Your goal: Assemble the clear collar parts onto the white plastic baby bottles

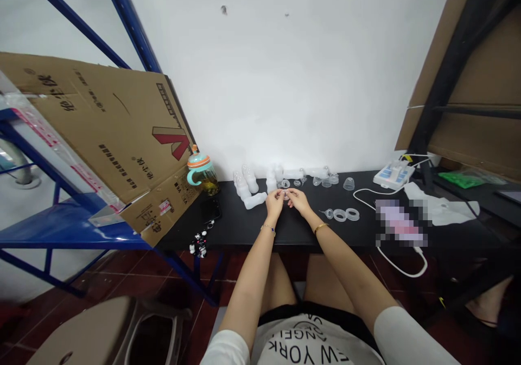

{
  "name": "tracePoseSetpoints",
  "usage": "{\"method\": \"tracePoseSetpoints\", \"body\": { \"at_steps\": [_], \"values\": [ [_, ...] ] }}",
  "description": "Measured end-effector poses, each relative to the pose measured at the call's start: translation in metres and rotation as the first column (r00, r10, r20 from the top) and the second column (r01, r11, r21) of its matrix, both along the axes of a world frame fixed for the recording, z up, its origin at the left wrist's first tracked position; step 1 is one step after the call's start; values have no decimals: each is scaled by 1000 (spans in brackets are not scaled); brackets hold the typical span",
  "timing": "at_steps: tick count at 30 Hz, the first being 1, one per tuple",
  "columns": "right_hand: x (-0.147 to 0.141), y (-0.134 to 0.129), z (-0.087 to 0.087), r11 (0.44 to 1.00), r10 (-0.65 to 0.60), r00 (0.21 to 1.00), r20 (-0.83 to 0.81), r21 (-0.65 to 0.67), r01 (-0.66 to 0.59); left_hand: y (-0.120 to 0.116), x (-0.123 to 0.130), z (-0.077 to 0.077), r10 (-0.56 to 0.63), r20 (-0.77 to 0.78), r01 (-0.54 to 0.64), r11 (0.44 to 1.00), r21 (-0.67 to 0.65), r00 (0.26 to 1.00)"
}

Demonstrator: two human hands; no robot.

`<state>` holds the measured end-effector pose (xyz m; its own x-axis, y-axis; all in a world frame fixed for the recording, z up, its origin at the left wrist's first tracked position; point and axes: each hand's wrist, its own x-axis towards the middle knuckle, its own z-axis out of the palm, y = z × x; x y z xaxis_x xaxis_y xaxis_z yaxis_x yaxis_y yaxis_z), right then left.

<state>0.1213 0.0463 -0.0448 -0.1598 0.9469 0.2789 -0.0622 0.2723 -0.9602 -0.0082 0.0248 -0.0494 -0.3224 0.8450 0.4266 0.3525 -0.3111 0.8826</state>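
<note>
Over the black table, my left hand and my right hand meet with their fingers pinched around a small clear part. Its exact shape is mostly hidden by the fingertips. Just behind them lie small clear rings. Several white translucent bottles stand to the left, and one white bottle lies on its side near my left hand. To the right of my hands are clear rings in a row. Clear domed caps sit farther back.
A lidded drink jug, a black phone and a keychain are at the left. Beside them leans a large cardboard sheet. On the right are a power strip, white cables and a blurred-out phone-like object.
</note>
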Motion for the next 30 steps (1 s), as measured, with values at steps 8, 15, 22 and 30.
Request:
{"method": "tracePoseSetpoints", "body": {
  "at_steps": [8,15,22,30],
  "values": [
    [1,1,0,1000,-1,1000,4,6,1,0,0,-1,-14,3,14,1000,3,1000],
    [2,1,0,1000,-19,999,28,18,18,1,-1,-1,-23,8,23,1000,16,1000],
    [4,1,-1,999,-39,997,60,38,37,1,-1,-1,-20,7,20,1000,12,1000],
    [5,1,-3,997,-42,996,84,64,37,-1,0,0,-11,0,11,1000,-1,1000]
  ]
}}
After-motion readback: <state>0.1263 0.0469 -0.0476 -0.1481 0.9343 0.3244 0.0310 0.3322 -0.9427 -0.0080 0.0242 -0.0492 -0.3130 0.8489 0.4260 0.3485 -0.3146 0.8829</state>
